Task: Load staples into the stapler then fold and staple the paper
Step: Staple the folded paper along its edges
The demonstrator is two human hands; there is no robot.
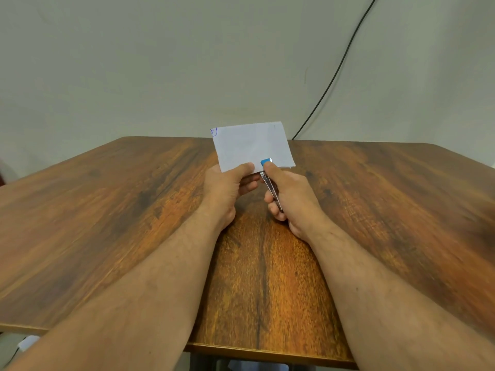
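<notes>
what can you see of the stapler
The stapler is small, with a blue cap at its front end and thin shiny metal arms running back. The right hand grips it above the table, thumb on the blue cap. Its front end sits at the lower edge of the folded paper.

Counted: one folded paper [251, 145], one stapler [269, 180], two hands, left [227, 188] and right [290, 199], one counter [107, 223], one black cable [334, 76].

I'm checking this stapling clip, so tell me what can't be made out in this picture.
Head view only:
- Blue-tipped metal stapler: body mostly hidden by the right hand.
- Folded white paper: near edge covered by the left hand; any staple undeterminable.
- Blue ink mark: too small to read.
</notes>
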